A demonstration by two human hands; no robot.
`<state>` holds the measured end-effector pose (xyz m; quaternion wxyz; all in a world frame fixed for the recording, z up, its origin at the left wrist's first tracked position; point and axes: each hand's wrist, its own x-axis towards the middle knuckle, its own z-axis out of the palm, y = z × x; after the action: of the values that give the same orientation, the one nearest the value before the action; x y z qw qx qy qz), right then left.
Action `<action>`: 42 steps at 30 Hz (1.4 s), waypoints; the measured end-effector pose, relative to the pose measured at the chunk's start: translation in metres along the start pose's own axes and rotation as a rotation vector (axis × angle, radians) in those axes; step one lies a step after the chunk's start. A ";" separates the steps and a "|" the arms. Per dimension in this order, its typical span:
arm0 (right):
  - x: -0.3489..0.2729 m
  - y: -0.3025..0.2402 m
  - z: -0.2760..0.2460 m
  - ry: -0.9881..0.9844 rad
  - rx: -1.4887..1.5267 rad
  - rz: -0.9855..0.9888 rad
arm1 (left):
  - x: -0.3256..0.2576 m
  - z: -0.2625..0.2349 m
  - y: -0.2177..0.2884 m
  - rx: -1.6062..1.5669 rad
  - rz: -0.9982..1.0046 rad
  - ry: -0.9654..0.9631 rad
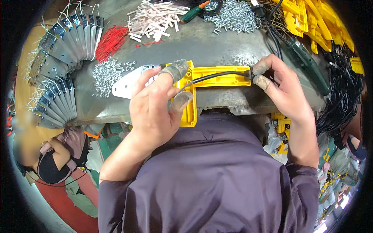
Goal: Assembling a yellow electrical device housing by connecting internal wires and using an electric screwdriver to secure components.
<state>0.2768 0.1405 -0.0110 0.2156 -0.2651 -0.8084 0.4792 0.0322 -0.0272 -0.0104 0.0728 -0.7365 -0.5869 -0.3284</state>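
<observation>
A T-shaped yellow plastic housing half (223, 80) lies near the table's front edge, its narrow handle pointing right. Along the handle's channel runs a black cable (217, 75). My left hand (153, 103) is closed around the housing's wide end, thumb and forefinger wrapped in grey tape; what lies under the palm is hidden. A pale metal plate (121, 88) with holes sticks out beneath its fingers. At the handle's right end, my right hand (285, 87) pinches the black cable where it leaves the housing; this thumb and forefinger are taped too.
Metal nuts (105, 75), red sleeved pieces (112, 40), white strips (153, 17) and screws (233, 17) lie in piles. Metal plates with wires (74, 39) fan out at left. A green soldering-iron-like tool (307, 64), yellow housings (314, 19) and black cables (342, 93) fill the right. Another person (54, 159) sits at left.
</observation>
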 end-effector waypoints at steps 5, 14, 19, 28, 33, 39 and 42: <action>0.005 -0.003 -0.002 -0.036 -0.116 -0.030 | 0.013 0.013 0.009 0.019 -0.329 -0.033; -0.003 0.002 0.000 -0.062 -0.296 -0.008 | 0.011 -0.006 0.012 0.056 0.006 -0.313; 0.009 -0.024 0.021 -0.001 -0.185 -0.321 | -0.006 -0.023 0.037 0.182 -0.013 -0.569; 0.039 -0.018 0.053 -0.190 -0.182 -0.531 | -0.010 -0.013 0.031 0.256 0.082 -0.617; 0.052 -0.017 0.060 -0.344 -0.292 -0.558 | -0.004 -0.006 0.031 0.327 0.086 -0.619; 0.054 -0.038 0.060 -0.324 -0.341 -0.507 | -0.001 -0.013 0.029 0.339 0.135 -0.631; 0.057 -0.038 0.025 -0.022 -0.390 -0.535 | 0.003 -0.014 0.028 0.346 0.152 -0.642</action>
<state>0.2092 0.1451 0.0168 0.2705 -0.0744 -0.9281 0.2446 0.0525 -0.0397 0.0096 0.0328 -0.8204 -0.5701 0.0295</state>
